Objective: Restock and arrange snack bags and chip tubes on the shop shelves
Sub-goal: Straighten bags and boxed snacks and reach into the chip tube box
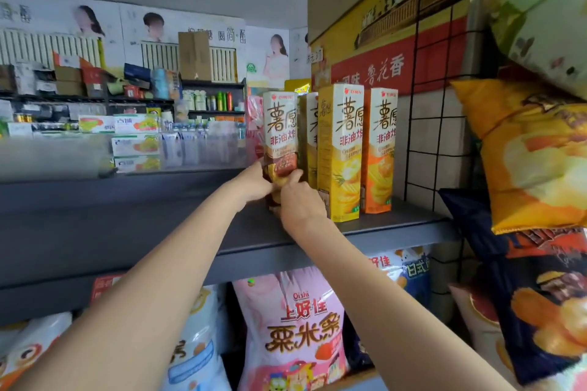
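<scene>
Centre of the frame: both hands wrapped around the lower part of a brown chip box (279,130), upright on the grey shelf (158,232). Left hand (255,182) gripping the box's left side, fingers curled behind it. Right hand (300,200) clasping the front and right side near the base, thumb up against the box face. Bare forearms stretching in from the lower left and the lower right.

Just right of the held box: three more boxes of the same kind, standing upright in a close row. First a yellow box (309,140), set further back and half hidden; then a taller-looking yellow box (340,152) nearer the shelf edge; then an orange box (379,149) beside it, close to the black wire grid (441,124) against the tiled wall. Whether the brown box touches the hidden yellow one: cannot tell.

Right edge of the frame: large chip bags hanging or stacked, a yellow bag (533,152) in the middle, a dark blue bag (540,305) below it, a pale green bag (536,9) at the top.

Bottom of the frame, under the shelf: a pink snack bag (295,327) in the middle, white and blue bags to its left.

Upper right centre: a big yellow and red carton (390,28) above the boxes. Upper left: further shelves with cartons, bottles and posters, blurred.
</scene>
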Motion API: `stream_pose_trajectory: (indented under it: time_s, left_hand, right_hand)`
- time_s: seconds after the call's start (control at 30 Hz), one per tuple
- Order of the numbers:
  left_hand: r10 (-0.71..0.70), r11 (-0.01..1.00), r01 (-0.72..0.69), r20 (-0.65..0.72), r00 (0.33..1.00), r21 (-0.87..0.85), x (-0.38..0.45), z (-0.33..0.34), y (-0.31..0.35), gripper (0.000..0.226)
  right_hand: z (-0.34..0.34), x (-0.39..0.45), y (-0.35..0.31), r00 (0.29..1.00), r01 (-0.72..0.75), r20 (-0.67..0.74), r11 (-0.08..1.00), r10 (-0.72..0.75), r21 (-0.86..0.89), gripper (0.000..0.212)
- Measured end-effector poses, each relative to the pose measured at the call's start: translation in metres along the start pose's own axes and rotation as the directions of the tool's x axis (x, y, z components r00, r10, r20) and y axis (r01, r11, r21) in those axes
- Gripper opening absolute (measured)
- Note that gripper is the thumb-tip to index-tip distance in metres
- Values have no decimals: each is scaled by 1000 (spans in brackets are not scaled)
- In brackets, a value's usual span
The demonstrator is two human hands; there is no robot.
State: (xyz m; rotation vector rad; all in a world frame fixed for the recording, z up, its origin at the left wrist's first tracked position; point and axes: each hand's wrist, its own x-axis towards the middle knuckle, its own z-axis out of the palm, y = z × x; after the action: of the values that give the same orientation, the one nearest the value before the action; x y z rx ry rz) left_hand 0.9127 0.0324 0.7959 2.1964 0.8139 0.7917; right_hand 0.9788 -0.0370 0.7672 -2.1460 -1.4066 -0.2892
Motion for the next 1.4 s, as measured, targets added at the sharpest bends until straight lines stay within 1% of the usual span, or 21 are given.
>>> stream_pose_trajectory:
  time_s: [0.07, 0.1, 0.17, 0.2, 0.23, 0.3, 0.37, 0.43, 0.5, 0.53, 0.57, 0.63, 0.67, 0.77, 0.87, 0.97, 1.03, 1.13, 1.27, 1.33, 1.4]
  left_hand:
    - [-6, 984, 47, -232, 973, 170, -12, 4, 5, 54]
    - [50, 971, 43, -373, 927, 237, -26, 10, 9, 49]
    - [330, 932, -173, -544, 772, 319, -65, 27, 14, 38]
    - [473, 877, -302, -556, 684, 374, -88, 40, 14, 36]
    - [570, 819, -390, -527, 630, 421, -109, 56, 10, 35]
    - [677, 730, -510, -380, 630, 456, -145, 99, -5, 34]
    - [676, 726, -573, -245, 695, 379, -173, 147, -28, 33]
    - [595, 786, -548, -110, 796, 285, -198, 199, -59, 32]
    - [457, 860, -460, 70, 887, 221, -224, 250, -97, 32]
    - [389, 887, -417, 166, 906, 200, -237, 274, -116, 34]
    - [318, 911, -370, 259, 912, 183, -250, 295, -135, 35]
    - [150, 959, -232, 405, 902, 162, -272, 327, -165, 37]
    - [62, 972, -156, 447, 892, 177, -277, 337, -175, 37]
    - [-153, 952, 2, 476, 866, 305, -285, 356, -192, 35]
    - [-330, 864, 50, 488, 808, 502, -293, 364, -191, 36]
    - [-353, 815, -12, 512, 783, 580, -305, 365, -196, 38]
    - [-376, 825, 20, 523, 765, 565, -310, 361, -204, 37]
    - [-430, 830, 104, 510, 745, 548, -308, 351, -223, 32]
    - [-477, 816, 158, 494, 727, 556, -302, 348, -237, 29]
    - [-533, 817, 279, 475, 700, 505, -297, 352, -239, 31]
    - [-611, 792, 482, 477, 632, 375, -290, 356, -228, 42]
  right_hand:
    - [-12, -23, 8, 992, 92, -84, 995, -90, 28, 45]
    - [-19, -37, 17, 983, 141, -129, 987, -131, 73, 34]
    - [-31, -70, 44, 944, 242, -268, 955, -192, 169, 23]
    - [-34, -90, 60, 909, 296, -360, 932, -209, 208, 20]
    - [-33, -110, 77, 870, 340, -445, 912, -213, 228, 19]
    - [-20, -150, 109, 832, 365, -508, 909, -222, 202, 23]
    - [10, -187, 142, 877, 340, -413, 924, -245, 175, 25]
    - [44, -221, 178, 943, 264, -249, 950, -219, 165, 29]
    - [80, -252, 217, 993, 96, 65, 992, -101, 84, 38]
    - [100, -268, 241, 959, 0, 284, 1000, 0, 2, 38]
    - [122, -285, 268, 884, -71, 458, 995, 94, -67, 34]
    - [157, -318, 313, 726, -184, 653, 976, 216, -118, 22]
    - [170, -330, 330, 683, -214, 689, 969, 241, -127, 21]
    - [204, -343, 361, 629, -223, 745, 970, 222, -101, 32]
    - [238, -342, 371, 567, -134, 806, 985, 168, -112, 40]
    - [270, -340, 374, 495, -14, 850, 980, 180, -199, 50]
    - [283, -339, 374, 467, 54, 862, 966, 199, -253, 51]
    - [294, -336, 376, 499, 145, 845, 944, 191, -298, 48]
    - [276, -327, 374, 545, 28, 813, 964, 208, -265, 51]
    - [257, -319, 370, 590, -76, 779, 975, 211, -207, 59]
    - [235, -313, 358, 625, -123, 759, 983, 183, -136, 63]
